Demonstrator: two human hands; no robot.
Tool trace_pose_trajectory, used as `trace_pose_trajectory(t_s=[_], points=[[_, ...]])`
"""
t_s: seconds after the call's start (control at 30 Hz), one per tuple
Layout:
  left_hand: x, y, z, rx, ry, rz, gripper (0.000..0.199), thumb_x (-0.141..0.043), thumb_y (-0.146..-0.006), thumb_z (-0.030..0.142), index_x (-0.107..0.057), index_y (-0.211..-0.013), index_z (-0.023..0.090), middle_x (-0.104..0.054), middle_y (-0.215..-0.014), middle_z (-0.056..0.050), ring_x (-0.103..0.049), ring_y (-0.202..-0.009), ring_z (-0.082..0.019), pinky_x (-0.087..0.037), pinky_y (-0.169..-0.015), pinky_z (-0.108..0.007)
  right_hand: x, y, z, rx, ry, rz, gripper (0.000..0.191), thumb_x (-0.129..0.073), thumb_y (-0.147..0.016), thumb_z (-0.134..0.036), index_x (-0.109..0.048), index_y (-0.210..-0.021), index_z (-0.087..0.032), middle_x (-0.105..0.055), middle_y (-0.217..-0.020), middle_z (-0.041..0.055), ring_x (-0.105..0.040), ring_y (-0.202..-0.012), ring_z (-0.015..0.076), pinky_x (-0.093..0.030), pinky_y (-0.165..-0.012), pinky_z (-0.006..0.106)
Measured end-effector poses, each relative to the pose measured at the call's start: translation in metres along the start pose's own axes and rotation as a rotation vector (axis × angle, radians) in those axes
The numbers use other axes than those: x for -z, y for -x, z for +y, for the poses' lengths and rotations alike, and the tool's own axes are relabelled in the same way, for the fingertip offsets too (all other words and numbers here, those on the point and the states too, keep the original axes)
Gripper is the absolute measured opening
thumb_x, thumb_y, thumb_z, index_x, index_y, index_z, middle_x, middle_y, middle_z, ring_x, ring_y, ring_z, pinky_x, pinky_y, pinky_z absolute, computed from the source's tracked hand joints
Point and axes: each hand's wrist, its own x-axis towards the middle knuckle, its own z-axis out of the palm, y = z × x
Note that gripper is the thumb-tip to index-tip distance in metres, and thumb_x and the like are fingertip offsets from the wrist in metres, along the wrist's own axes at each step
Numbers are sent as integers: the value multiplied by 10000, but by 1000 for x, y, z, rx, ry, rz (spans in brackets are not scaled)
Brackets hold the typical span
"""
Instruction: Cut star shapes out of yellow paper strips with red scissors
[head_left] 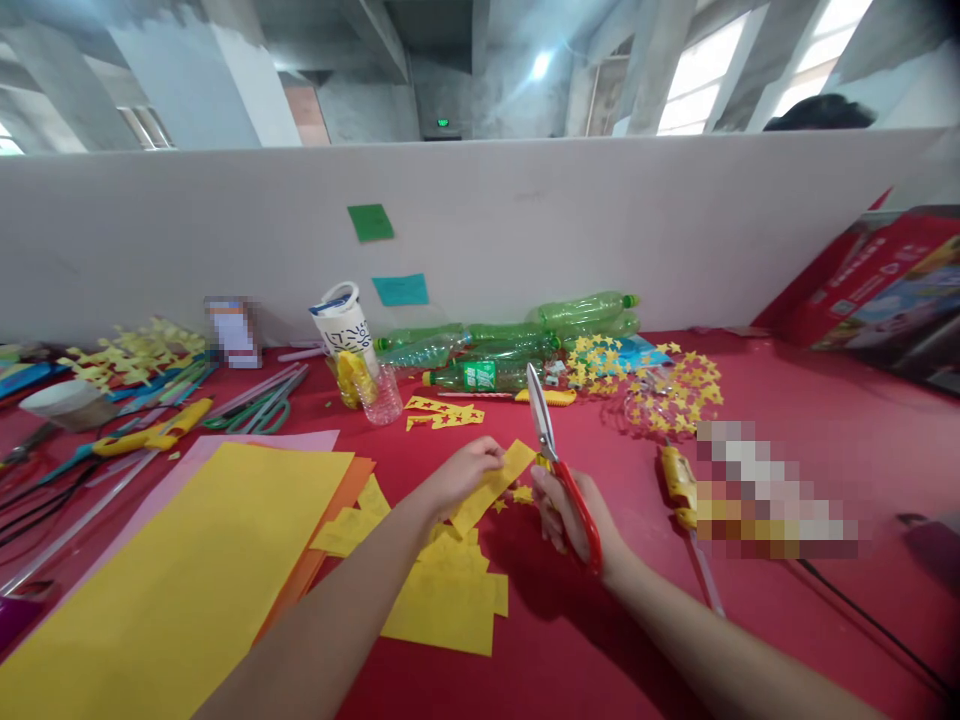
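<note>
My left hand (466, 478) pinches a yellow felt-like strip (491, 492) that slants up to the right. In my right hand (592, 500) are red-handled scissors (542, 418), their blades pointing up and away beside the strip's far end. The blades look closed or nearly so. A bit of yellow shows by the right fingertips; I cannot make out what it is. Small yellow stars (521, 495) lie on the red table between my hands. Cut yellow pieces (442, 605) are heaped under and beside my left forearm.
Yellow sheets (187, 560) cover the left front. Green plastic bottles (495, 350) line the white partition (480, 220), with star-cut scraps (444, 412) and a yellow utility knife (545, 397) before them. Star clusters (675, 390) and a yellow glue gun (679, 475) lie right. Green-handled scissors (266, 412) lie left.
</note>
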Motion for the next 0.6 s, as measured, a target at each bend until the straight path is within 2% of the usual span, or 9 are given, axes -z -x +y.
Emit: trace_pose_trajectory(t_s=[0.13, 0.23, 0.3, 0.43, 0.6], points=[[7, 10, 8, -4, 51, -21, 113, -476, -832, 289, -412, -799, 202, -589, -731, 1, -617, -666, -153, -462, -623, -290, -1, 1, -2, -4, 8, 3, 445, -510, -842, -580, -373, -600, -232, -354, -347, -116, -354, -258, 76, -382, -340, 210], [21, 34, 12, 5, 60, -31, 172, -453, -872, 363, -381, -827, 212, -646, -756, -24, -553, -491, -116, -396, -484, -253, -2, 3, -4, -18, 25, -6, 432, -521, -840, -566, -382, -606, -230, -361, -350, -114, -367, -263, 78, -355, -329, 201], [26, 51, 11, 4, 74, -46, 190, -479, -877, 380, -393, -856, 212, -664, -728, -27, -523, -473, -97, -385, -480, -232, -3, 5, -6, -27, 48, -11, 414, -559, -828, -533, -394, -600, -228, -377, -340, -107, -379, -269, 81, -340, -332, 201], [16, 70, 5, -6, 115, -101, 193, -524, -865, 372, -467, -959, 214, -656, -739, -9, -570, -514, -112, -431, -500, -241, -7, 10, -11, -42, 90, -30, 377, -609, -799, -462, -423, -577, -221, -428, -335, -83, -405, -290, 88, -302, -340, 198], [4, 76, 2, 6, 140, -101, 179, -544, -855, 355, -491, -890, 187, -643, -682, -11, -592, -507, -115, -463, -538, -262, -11, 15, -18, -36, 99, -69, 303, -572, -778, -448, -452, -605, -230, -402, -317, -89, -394, -295, 106, -329, -352, 216]])
